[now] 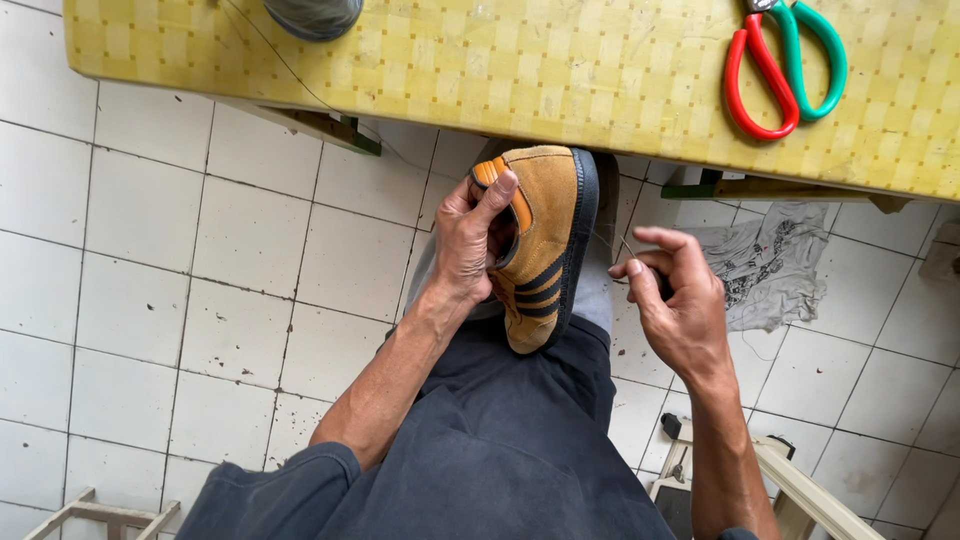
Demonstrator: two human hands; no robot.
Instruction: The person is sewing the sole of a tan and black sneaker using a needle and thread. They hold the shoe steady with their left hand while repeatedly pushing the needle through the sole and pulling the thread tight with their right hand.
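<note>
Left hand (468, 240) gripping tan shoe (545, 235) at its opening, thumb pressing heel | right hand (680, 300) pinching thin thread (606, 240) beside black sole | lying just below yellow table (500, 70) edge, scissors (785, 65) well apart.

Tan shoe (545, 240) with black stripes; yellow checked tabletop (560, 70); red-and-green scissors (785, 65).

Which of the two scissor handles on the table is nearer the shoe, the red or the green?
The red handle. It is the left loop of the scissors on the yellow table, on the side towards the shoe; the green handle lies further right.
</note>
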